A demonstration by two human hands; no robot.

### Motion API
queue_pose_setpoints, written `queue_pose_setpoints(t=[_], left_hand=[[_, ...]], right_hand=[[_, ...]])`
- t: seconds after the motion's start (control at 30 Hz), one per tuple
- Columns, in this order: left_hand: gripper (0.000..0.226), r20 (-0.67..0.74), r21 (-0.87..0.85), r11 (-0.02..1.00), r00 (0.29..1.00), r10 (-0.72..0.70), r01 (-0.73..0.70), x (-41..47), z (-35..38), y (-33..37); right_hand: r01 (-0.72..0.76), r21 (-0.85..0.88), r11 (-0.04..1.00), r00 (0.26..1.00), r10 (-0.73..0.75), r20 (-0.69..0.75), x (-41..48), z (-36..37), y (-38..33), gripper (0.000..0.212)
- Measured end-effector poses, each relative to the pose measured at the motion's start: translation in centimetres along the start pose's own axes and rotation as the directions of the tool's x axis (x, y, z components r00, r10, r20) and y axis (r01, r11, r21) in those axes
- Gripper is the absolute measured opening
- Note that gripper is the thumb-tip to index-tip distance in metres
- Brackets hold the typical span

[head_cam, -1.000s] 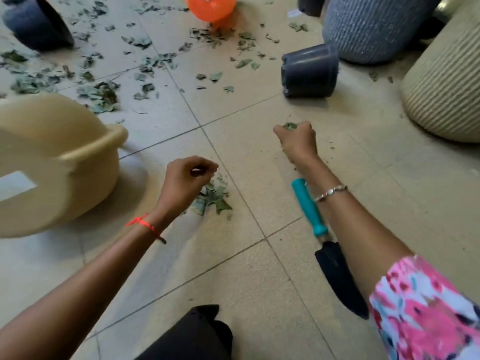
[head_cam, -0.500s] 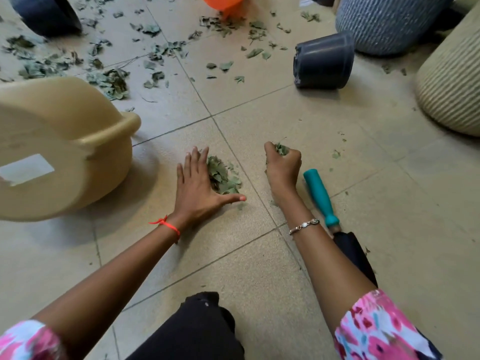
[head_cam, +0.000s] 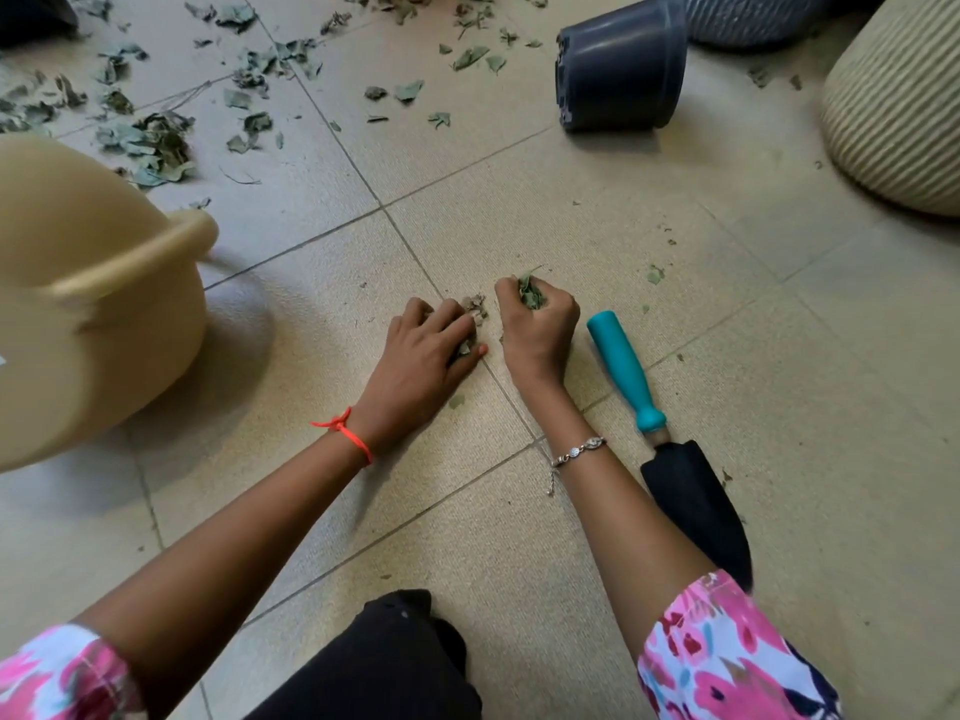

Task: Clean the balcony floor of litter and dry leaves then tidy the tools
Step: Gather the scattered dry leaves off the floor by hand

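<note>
My right hand (head_cam: 537, 330) is a fist on the tile floor, shut on a clump of dry green leaves (head_cam: 530, 295) that pokes out between thumb and fingers. My left hand (head_cam: 428, 353) lies just left of it, fingers curled over a small pile of dry leaves (head_cam: 475, 306) on the floor. A trowel with a teal handle (head_cam: 626, 371) and black blade (head_cam: 696, 504) lies right of my right forearm. Many more dry leaves (head_cam: 150, 142) are scattered over the tiles at the upper left.
A beige plastic tub (head_cam: 88, 298) lies tipped on its side at the left. A dark grey plastic pot (head_cam: 621, 70) lies on its side at the top right. A ribbed cream planter (head_cam: 898, 101) stands at the right edge. My knee in black cloth (head_cam: 384, 662) is at the bottom.
My left hand slid right and curled its fingers over the small leaf pile, pushing it against my right fist. The right fist kept its leaves and stayed beside the trowel.
</note>
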State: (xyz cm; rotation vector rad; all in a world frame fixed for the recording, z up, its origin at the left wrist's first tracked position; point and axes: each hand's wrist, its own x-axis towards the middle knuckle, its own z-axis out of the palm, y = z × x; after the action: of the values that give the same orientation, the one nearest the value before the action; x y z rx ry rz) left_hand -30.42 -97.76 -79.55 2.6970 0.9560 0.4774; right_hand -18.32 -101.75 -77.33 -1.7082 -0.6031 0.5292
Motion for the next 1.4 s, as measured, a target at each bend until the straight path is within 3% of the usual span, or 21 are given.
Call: queue_pose_setpoints(t=[0.13,0.33,0.5,0.57,0.7,0.83,1.0,1.3,1.37,1.4], left_hand=[[0.028,-0.045,0.106,0.992,0.997,0.07,-0.065,0.1,-0.1,0.3],[0.027,0.034,0.074,0.997,0.999,0.031,-0.033,1.4,-0.9,0.5],[0.026,0.047,-0.21,0.955,0.978,-0.203,0.209,2.8,-1.9,-0.1],[0.027,0.02,-0.241,0.941,0.971,-0.239,0.236,3.0,-2.2,-0.5],[0.021,0.032,-0.098,0.978,0.983,-0.183,0.185,3.5,-2.3,-0.6],[0.031,0.056,0.028,0.996,0.994,-0.089,0.087,3.8,-1.3,-0.2],[0.047,-0.011,0.143,0.989,1.0,0.029,-0.027,2.6,-0.1,0.1],[0.034,0.086,0.165,0.972,0.985,0.153,-0.165,1.9,-0.4,0.3],[0.032,0.048,0.083,0.992,0.994,0.097,-0.1,1.9,-0.4,0.5],[0.032,0.008,-0.022,1.0,1.0,0.003,-0.003,2.1,-0.7,0.6]], right_hand=[[0.016,-0.015,1.0,1.0,-0.016,0.003,0.0,-0.2,0.1,0.045],[-0.013,0.027,1.0,1.0,0.013,-0.006,0.0,-0.5,0.0,0.044],[-0.043,0.048,0.998,0.999,0.043,0.0,-0.1,-0.7,-0.2,0.043],[-0.057,0.052,0.997,0.998,0.058,-0.015,-0.1,-0.7,-0.2,0.042],[-0.076,0.054,0.996,0.997,0.077,-0.019,-0.1,-0.8,-0.2,0.041],[-0.084,0.059,0.995,0.996,0.085,-0.023,-0.1,-0.8,-0.3,0.042],[-0.058,0.033,0.998,0.998,0.059,-0.033,0.1,-0.9,-0.3,0.043],[-0.02,0.037,0.999,1.0,0.02,-0.006,0.1,-0.8,-0.2,0.042],[-0.032,0.03,0.999,1.0,0.032,0.0,0.1,-0.9,-0.2,0.042],[-0.046,0.03,0.999,0.999,0.045,0.004,0.1,-1.0,-0.3,0.042]])
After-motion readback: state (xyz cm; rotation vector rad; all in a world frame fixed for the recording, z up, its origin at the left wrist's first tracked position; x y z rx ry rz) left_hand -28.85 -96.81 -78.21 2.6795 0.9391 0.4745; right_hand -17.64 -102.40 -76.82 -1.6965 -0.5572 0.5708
